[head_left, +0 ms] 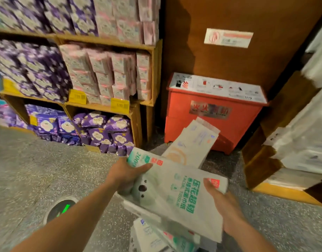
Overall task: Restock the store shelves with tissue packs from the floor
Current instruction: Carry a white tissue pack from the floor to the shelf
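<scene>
We hold the tissue pack (174,188) level between both hands, lifted above the floor and over the spare packs (153,237) lying below. There is one hand at each end, probably because the soft wrap would sag if carried from one side. Our left hand (126,174) curls round the far end, thumb on top; our right hand (221,202) clamps the nearer edge. The pack is pale, long and pillowy, printed with green lettering and a koala face. The shelves (105,42) stand ahead to the left.
</scene>
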{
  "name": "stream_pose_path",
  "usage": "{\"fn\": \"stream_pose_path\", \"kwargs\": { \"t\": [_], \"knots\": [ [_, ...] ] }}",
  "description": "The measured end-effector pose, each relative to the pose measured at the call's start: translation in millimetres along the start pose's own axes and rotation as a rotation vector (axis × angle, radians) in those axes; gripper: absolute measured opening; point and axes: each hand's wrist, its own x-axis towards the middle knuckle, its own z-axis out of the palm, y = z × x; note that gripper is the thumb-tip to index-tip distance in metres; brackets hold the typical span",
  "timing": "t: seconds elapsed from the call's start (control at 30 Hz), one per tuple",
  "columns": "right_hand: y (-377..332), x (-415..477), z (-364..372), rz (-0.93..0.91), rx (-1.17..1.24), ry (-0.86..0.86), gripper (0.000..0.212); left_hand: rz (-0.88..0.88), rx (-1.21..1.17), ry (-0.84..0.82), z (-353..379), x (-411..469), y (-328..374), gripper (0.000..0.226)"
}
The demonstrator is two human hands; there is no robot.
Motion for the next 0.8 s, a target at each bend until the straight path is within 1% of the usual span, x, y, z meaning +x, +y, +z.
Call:
{"fn": "stream_pose_path", "kwargs": {
  "t": [0.03,0.07,0.1,0.17,0.27,0.33,0.37,0.4,0.47,0.5,0.53,0.6,0.63,0.67,0.73,0.8],
  "knots": [
    [-28.4,-20.7,-5.3,-0.038,0.011,-0.013,0.033,0.008,-0.035,0.018,-21.3,-22.1,21.9,0.063],
    [-59.0,-44.3,-9.8,-0.078,0.022,-0.035,0.035,0.02,-0.061,0.04,-46.5,-46.4,43.3,0.058],
    [-90.6,-70.6,-14.3,-0.13,0.027,-0.066,0.039,0.036,-0.082,0.067,-73.8,-74.3,65.8,0.058],
    [-152.4,-130.5,-21.5,-0.228,0.022,-0.141,0.05,0.061,-0.128,0.135,-132.9,-135.0,108.7,0.066],
    [-238.2,-235.1,-30.7,-0.39,0.025,-0.28,0.046,0.086,-0.183,0.315,-218.8,-245.0,169.6,0.059],
    [-286.3,-303.5,-38.1,-0.48,-0.013,-0.391,0.054,0.117,-0.204,0.41,-267.9,-320.2,201.7,0.058],
    [-307.2,-336.6,-41.3,-0.516,-0.037,-0.441,0.055,0.123,-0.225,0.454,-289.8,-359.1,212.7,0.056],
    [-327.2,-372.0,-43.8,-0.546,-0.05,-0.501,0.051,0.136,-0.253,0.496,-310.7,-399.3,222.1,0.057],
    [-364.0,-437.2,-45.8,-0.606,-0.048,-0.59,0.045,0.224,-0.344,0.537,-349.2,-468.9,231.1,0.066],
    [-379.8,-467.9,-43.7,-0.638,-0.052,-0.614,0.049,0.256,-0.404,0.538,-366.3,-500.7,234.5,0.068],
    [-393.5,-497.6,-39.3,-0.672,-0.064,-0.642,0.055,0.287,-0.468,0.513,-383.0,-531.4,236.0,0.065],
    [-411.3,-548.8,-27.3,-0.726,-0.062,-0.735,0.063,0.361,-0.569,0.485,-409.7,-585.4,231.7,0.044],
    [-416.1,-578.4,-17.1,-0.742,-0.079,-0.767,0.065,0.371,-0.588,0.51,-425.9,-615.2,225.3,0.036],
    [-417.2,-604.1,-6.3,-0.763,-0.105,-0.79,0.065,0.371,-0.6,0.55,-441.2,-640.3,215.3,0.036],
    [-410.9,-656.4,19.4,-0.826,-0.134,-0.863,0.05,0.38,-0.631,0.644,-470.0,-689.8,190.7,0.045],
    [-393.9,-704.8,52.4,-0.865,-0.164,-0.941,0.033,0.388,-0.658,0.743,-501.6,-733.1,156.6,0.043]
  ]
}}
